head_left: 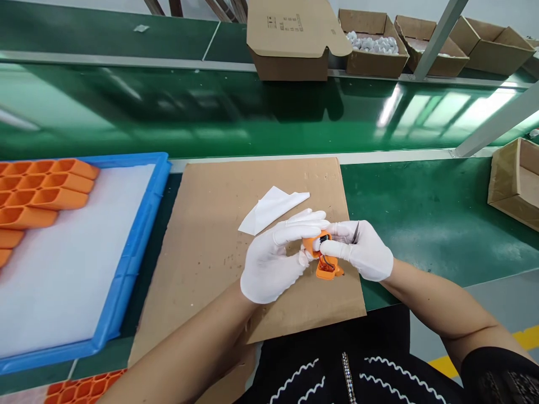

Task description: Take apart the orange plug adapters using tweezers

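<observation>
My left hand, in a white glove, is closed around an orange plastic housing, its fingers extended along the far side. A small black and white piece shows in the housing's opening. Dark wire runs from there to a lower orange section, which hangs open toward me. My right hand, also gloved, has its thumb and fingers pinched at the housing's right side. A thin, pointed metal tool sticks up out of this hand; the rest of it is hidden. Under both hands lies a cardboard sheet.
A folded white cloth or paper lies just beyond my hands. To the left, a blue tray holds rows of orange plastic shells. Several cardboard boxes line the back shelf; another box stands right. A metal post slants nearby.
</observation>
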Available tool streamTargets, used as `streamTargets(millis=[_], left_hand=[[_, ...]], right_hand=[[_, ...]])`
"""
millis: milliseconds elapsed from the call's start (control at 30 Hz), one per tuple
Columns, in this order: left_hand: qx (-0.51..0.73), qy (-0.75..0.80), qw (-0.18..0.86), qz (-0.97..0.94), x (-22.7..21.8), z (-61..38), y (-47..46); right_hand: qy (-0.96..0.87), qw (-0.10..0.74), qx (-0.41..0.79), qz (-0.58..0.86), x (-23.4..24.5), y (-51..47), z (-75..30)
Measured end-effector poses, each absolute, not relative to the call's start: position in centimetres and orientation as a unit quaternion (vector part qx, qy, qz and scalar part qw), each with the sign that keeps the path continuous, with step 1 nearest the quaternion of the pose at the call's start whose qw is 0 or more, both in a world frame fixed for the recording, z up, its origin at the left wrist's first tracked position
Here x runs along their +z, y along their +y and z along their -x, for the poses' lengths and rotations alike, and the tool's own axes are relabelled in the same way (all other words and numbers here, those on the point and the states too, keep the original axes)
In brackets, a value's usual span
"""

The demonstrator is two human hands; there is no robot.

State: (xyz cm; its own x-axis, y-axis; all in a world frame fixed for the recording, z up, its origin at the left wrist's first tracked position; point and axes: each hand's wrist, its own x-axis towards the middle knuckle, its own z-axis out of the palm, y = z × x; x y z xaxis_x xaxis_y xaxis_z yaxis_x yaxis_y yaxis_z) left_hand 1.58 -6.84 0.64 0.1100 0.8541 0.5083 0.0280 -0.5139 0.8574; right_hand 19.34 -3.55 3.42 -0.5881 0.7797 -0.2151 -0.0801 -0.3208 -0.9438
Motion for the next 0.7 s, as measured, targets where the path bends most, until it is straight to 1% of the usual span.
streamTargets(millis=[133, 267, 367, 433, 500, 600, 633, 700], left_hand=[[0.566, 0.342, 0.348, -0.664, 0.3, -1.7, -6.7], [0.578, 0.344, 0.272, -0.688, 0.1, -1.7, -6.4], [0.573, 0.375, 0.206, -0.699, 0.0, -1.6, -6.3], [0.568, 0.397, 0.181, -0.698, -0.2, -1.4, -6.2], [0.567, 0.414, 0.171, -0.691, -0.4, -1.2, -6.1], [0.569, 0.42, 0.162, -0.688, -0.7, -1.1, -5.9], [0.571, 0.417, 0.158, -0.689, -0.7, -1.1, -5.8], [0.577, 0.411, 0.148, -0.69, -0.8, -1.1, -5.6]], right_hand=[[-0.53, 0.286, 0.702, 0.38, 3.3, -3.7, -19.5], [-0.546, 0.271, 0.7, 0.372, 3.2, -3.3, -19.6], [-0.591, 0.265, 0.641, 0.412, 3.4, -3.1, -19.7], [-0.626, 0.264, 0.591, 0.434, 3.8, -3.1, -19.8], [-0.647, 0.257, 0.58, 0.423, 4.3, -3.0, -19.9], [-0.674, 0.222, 0.587, 0.389, 4.7, -3.1, -19.8], [-0.698, 0.218, 0.559, 0.39, 4.6, -3.1, -19.7], [-0.757, 0.249, 0.44, 0.413, 4.0, -3.4, -19.5]])
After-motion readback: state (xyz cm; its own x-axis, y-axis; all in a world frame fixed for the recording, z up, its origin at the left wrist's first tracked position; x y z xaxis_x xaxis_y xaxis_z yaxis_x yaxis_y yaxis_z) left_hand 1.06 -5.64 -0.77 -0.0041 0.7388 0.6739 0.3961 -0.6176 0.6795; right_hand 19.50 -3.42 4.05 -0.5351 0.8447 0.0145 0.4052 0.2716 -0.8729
